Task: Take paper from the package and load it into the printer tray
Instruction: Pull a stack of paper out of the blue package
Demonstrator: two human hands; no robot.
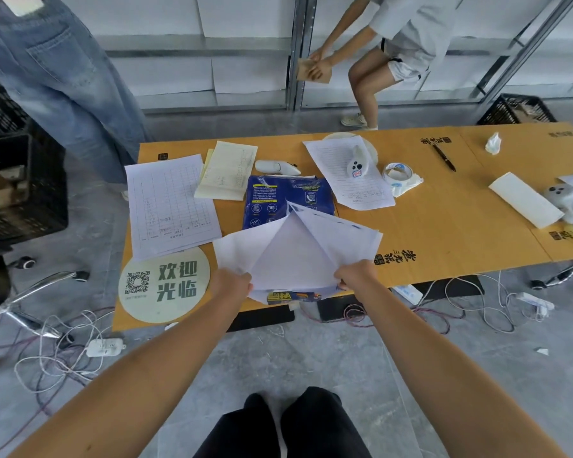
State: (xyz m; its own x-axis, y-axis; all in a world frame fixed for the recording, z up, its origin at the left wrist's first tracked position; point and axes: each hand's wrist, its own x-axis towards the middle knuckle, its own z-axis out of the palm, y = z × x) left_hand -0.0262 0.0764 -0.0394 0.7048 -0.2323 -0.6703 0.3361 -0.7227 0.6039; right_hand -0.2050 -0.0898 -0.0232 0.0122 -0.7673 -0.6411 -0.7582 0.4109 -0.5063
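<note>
**A:** What could go wrong here, reading from the left?

**B:** The left hand (233, 283) is closed, pinching the near left corner of a loose stack of white paper (298, 252). The right hand (356, 274) pinches the near right corner the same way. Between them the sheets buckle upward and fan apart, edges no longer square. Held only by the corners, I judge some sheets could slide out, crease or fall to the floor. A crooked stack would likely feed badly.

**A:** Where is the paper in relation to its package?

**B:** It sits over the near end of the blue package (286, 200), which lies flat at the middle of the table. The far half of the wrapper shows beyond the sheets. A strip of it peeks out below them.

**A:** And the printer tray?

**B:** None is in view.

**A:** The surface and the room?

**B:** A table covered in brown cardboard (444, 226). At left lie a round sign (164, 285) and a printed form (171, 206). Further right come a tape roll (396, 173) and a pen (444, 157). The floor is grey concrete with tangled cables (63, 352). Black crates stand at both sides, and two other people stand beyond the table.
</note>
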